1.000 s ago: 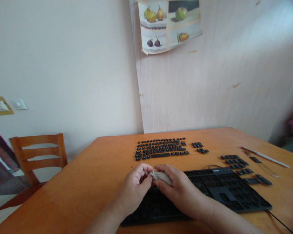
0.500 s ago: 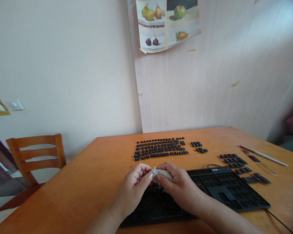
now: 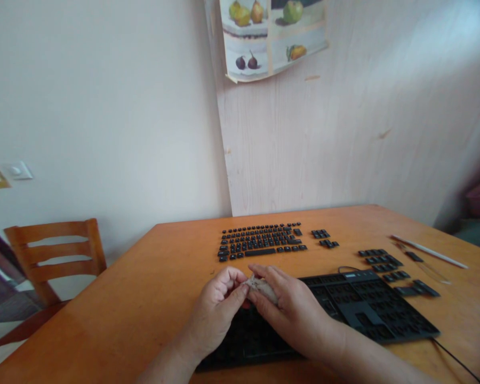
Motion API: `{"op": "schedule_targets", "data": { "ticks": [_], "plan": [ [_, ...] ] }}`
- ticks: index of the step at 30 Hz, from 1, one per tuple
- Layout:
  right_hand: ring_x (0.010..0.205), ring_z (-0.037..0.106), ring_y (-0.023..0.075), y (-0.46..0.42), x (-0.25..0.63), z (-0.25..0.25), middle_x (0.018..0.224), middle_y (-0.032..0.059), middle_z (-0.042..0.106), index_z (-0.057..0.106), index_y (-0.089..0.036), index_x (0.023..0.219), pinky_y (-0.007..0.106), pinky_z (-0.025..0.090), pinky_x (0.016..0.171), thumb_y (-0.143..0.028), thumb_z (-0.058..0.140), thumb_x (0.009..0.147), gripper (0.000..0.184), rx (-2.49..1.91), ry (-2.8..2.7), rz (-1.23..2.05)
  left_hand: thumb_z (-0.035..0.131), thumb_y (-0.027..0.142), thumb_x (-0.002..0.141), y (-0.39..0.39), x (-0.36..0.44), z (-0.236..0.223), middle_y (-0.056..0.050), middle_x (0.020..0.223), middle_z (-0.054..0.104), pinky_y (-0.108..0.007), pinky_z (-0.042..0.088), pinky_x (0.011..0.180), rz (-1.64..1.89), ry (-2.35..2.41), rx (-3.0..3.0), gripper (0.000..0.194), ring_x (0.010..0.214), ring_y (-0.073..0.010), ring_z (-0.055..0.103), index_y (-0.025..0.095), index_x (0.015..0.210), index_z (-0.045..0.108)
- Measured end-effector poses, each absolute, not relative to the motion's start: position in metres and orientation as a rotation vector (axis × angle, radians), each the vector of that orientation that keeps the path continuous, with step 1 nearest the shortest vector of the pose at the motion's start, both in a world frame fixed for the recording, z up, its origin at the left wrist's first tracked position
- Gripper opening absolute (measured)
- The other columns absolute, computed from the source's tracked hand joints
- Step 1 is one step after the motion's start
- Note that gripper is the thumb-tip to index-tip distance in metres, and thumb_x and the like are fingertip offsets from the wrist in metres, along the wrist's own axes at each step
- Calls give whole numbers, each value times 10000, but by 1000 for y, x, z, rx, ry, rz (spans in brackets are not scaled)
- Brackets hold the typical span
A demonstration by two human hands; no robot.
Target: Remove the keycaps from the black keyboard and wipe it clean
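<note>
Both our left hand (image 3: 221, 301) and right hand (image 3: 298, 306) grip the cloth (image 3: 264, 289) over the keyboard (image 3: 360, 306), right forefinger newly extended, seemingly refolding.

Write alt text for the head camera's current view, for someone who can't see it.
A person's left hand and right hand hold a crumpled grey cloth over a black keyboard base. Beyond it on the wooden table, loose black keycaps lie in rows, with smaller groups of keycaps and a thin pale stick to the right. Fruit pictures hang behind.
</note>
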State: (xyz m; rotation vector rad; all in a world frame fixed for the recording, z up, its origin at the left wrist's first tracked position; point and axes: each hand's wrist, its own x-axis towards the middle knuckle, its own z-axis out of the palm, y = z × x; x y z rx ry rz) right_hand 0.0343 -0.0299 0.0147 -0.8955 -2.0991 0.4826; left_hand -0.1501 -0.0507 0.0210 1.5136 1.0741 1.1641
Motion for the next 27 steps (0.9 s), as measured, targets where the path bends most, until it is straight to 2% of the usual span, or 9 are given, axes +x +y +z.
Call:
{"op": "schedule_targets", "data": {
  "ticks": [3,6,8,11,13,18,21,24,27],
  "plan": [
    [943,648,194,-32,36,19,1091,64,674,519,-249,1329,310,506,827,-233,504,923,406,-862,-2189,412,564,328,919,-51,-150,21,-24,867,627,-284,504,730,1190,1062,1473,153,793,-153,596,175,925,573],
    [910,650,178,-35,36,24,1021,53,685,591,-249,1218,290,501,820,-215,448,952,304,-845,-2290,361,578,331,910,-51,-149,21,-15,853,625,-265,491,706,1229,1053,1414,150,768,-141,591,184,917,552],
    [902,650,183,-36,36,26,987,56,686,617,-241,1158,289,496,817,-264,462,962,251,-872,-2323,318,593,327,901,-51,-148,21,-1,813,616,-245,475,685,1258,1033,1366,150,746,-130,582,189,898,535],
    [903,651,202,-36,35,26,965,64,684,615,-230,1163,303,486,814,-351,514,949,266,-936,-2342,256,597,318,900,-51,-147,21,17,771,597,-233,465,679,1277,1002,1318,150,726,-118,571,194,889,514],
    [891,649,200,-36,34,25,940,57,684,628,-233,1135,304,474,803,-336,509,949,244,-955,-2348,237,591,322,904,-50,-147,20,17,774,595,-241,470,684,1268,1007,1322,152,722,-119,572,193,892,512],
    [819,636,157,-34,37,25,856,14,681,667,-236,943,265,448,758,-212,478,938,191,-959,-2268,356,543,354,927,-50,-150,20,-3,795,614,-279,489,705,1198,1078,1441,168,728,-143,604,186,912,539],
    [824,635,153,-31,38,23,863,11,690,675,-229,954,257,445,751,-188,498,916,185,-950,-2179,434,524,350,932,-52,-150,20,-13,827,633,-294,491,742,1200,1130,1541,166,759,-153,619,192,965,560],
    [803,633,157,-28,37,21,858,21,696,685,-220,945,261,453,734,-208,508,912,181,-934,-2123,537,606,308,880,-55,-149,20,-16,871,654,-289,482,777,1212,1174,1679,196,807,-158,612,208,1047,581],
    [769,630,156,-28,36,20,844,27,702,694,-211,932,260,460,704,-234,511,915,185,-939,-2070,667,624,289,866,-55,-148,19,-22,889,674,-284,473,793,1184,1214,1820,154,821,-160,606,210,998,626]
  ]
}}
